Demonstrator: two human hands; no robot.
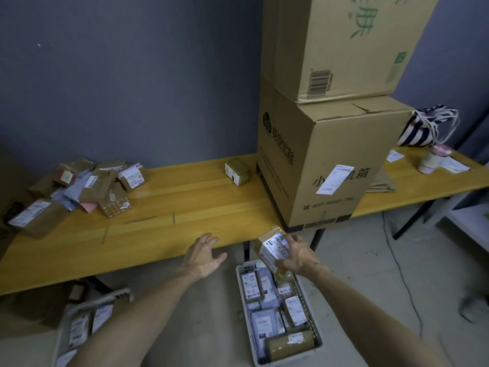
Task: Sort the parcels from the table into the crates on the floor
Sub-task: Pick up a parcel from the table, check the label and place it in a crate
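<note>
My right hand (300, 256) grips a small brown parcel (272, 247) with a white label, held in the air over the far end of the right grey crate (316, 337). That crate on the floor holds several labelled parcels. My left hand (203, 256) is open with spread fingers, hovering at the front edge of the yellow table (185, 207) and holding nothing. A heap of parcels (90, 186) lies at the table's left end. One small box parcel (237, 170) stands alone near the back. A second grey crate (63, 329) with parcels sits on the floor at lower left.
Two big cardboard boxes (325, 160) are stacked on the table's right part. Beyond them lie a striped bag (426, 128), a pale cup (430, 161) and papers. A cable (404, 282) runs across the floor at right. A grey wall stands behind the table.
</note>
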